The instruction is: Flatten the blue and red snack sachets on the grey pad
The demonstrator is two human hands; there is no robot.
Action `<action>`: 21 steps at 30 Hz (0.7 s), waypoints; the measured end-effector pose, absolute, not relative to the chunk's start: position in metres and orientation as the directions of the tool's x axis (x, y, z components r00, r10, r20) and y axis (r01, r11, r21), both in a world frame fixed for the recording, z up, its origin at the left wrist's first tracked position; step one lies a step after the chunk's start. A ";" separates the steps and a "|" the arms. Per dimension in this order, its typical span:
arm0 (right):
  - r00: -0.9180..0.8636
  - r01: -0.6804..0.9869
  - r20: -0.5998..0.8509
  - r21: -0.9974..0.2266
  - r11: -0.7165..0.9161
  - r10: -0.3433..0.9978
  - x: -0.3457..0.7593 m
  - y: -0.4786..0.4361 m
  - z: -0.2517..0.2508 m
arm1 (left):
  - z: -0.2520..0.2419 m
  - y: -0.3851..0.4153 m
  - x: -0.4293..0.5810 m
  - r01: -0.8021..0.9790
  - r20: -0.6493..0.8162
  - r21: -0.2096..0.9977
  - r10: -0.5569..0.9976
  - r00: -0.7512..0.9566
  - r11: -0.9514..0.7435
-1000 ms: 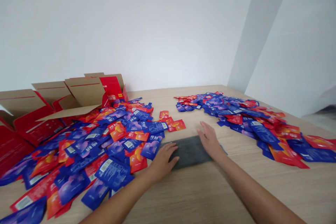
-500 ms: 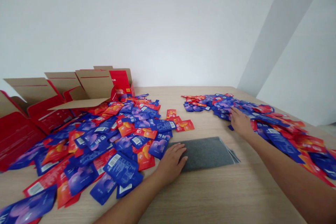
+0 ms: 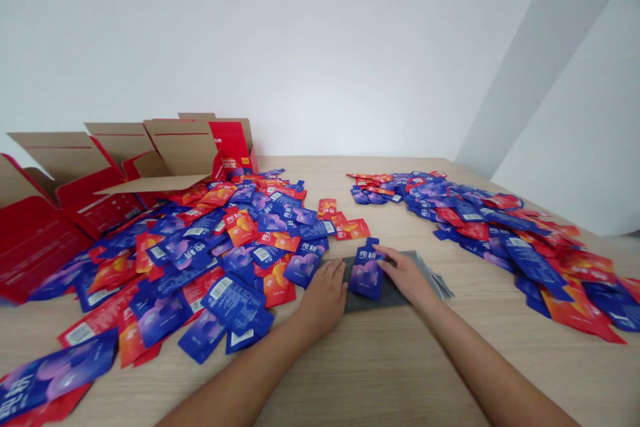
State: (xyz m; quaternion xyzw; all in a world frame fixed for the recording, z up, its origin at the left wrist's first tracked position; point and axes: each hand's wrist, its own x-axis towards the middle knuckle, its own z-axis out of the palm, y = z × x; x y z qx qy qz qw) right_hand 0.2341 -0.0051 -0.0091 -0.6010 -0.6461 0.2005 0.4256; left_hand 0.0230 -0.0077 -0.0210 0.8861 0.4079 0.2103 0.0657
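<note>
Glossy plastic pouch (image 3: pixel 366 280), matt sheet (image 3: pixel 389 297), wooden table (image 3: pixel 360 367)

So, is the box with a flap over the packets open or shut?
Open: its brown flap sticks outward above the packets, not folded closed.

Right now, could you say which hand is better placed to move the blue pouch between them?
Probably the right hand: its fingertips touch the blue pouch, while the left hand lies at the left end of the grey sheet.
</note>
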 end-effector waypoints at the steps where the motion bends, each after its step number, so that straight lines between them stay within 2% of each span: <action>1: 0.044 0.700 0.368 -0.675 0.234 0.929 0.229 -0.008 -0.015 | -0.021 -0.008 0.023 0.697 0.319 0.282 0.749 0.581 -0.660; 3: -0.070 0.841 0.427 -0.461 0.284 0.901 0.220 -0.016 -0.023 | -0.022 -0.008 0.024 0.703 0.317 0.260 0.746 0.586 -0.662; 5: -0.181 0.908 0.386 -0.288 0.305 0.905 0.210 -0.024 -0.026 | -0.023 -0.008 0.024 0.710 0.314 0.220 0.738 0.598 -0.669; 9: -0.307 0.935 0.215 -0.115 0.336 0.927 0.196 -0.036 -0.019 | -0.024 -0.008 0.026 0.721 0.293 0.137 0.723 0.625 -0.679; 13: -0.355 0.923 0.129 -0.109 0.369 0.926 0.193 -0.042 0.000 | -0.024 -0.008 0.026 0.726 0.270 0.112 0.724 0.634 -0.678; 17: -0.439 0.883 0.050 -0.161 0.441 0.897 0.188 -0.056 0.016 | -0.025 -0.006 0.024 0.708 0.294 0.172 0.722 0.627 -0.685; 21: -0.475 0.867 0.048 -0.145 0.477 0.879 0.176 -0.066 0.024 | -0.028 -0.005 0.022 0.710 0.322 0.213 0.734 0.598 -0.672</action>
